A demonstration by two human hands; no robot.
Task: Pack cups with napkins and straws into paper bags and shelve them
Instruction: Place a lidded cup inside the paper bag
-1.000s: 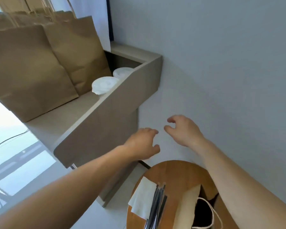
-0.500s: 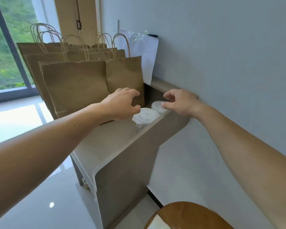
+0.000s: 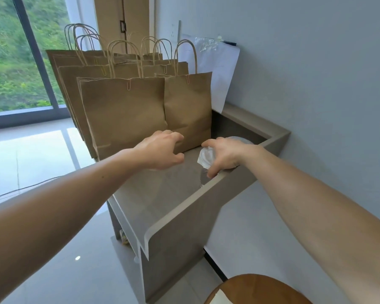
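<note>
Several brown paper bags (image 3: 123,110) with twisted handles stand upright on the grey shelf (image 3: 154,194). At the shelf's right end, my right hand (image 3: 223,155) grips a clear plastic cup with a white lid (image 3: 204,159), tilting it. A second lidded cup (image 3: 242,140) peeks out behind that hand. My left hand (image 3: 160,150) hovers over the shelf just in front of the nearest bag, its fingers loosely curled and holding nothing.
The shelf has a raised front lip (image 3: 184,209) and runs along the grey wall. A white sheet (image 3: 215,69) leans behind the bags. A round wooden table (image 3: 257,288) edges in at the bottom right. A large window is at the left.
My view rose from the table to the shelf. Both hands reached forward over the shelf, and my right hand closed round the nearer cup and tipped it.
</note>
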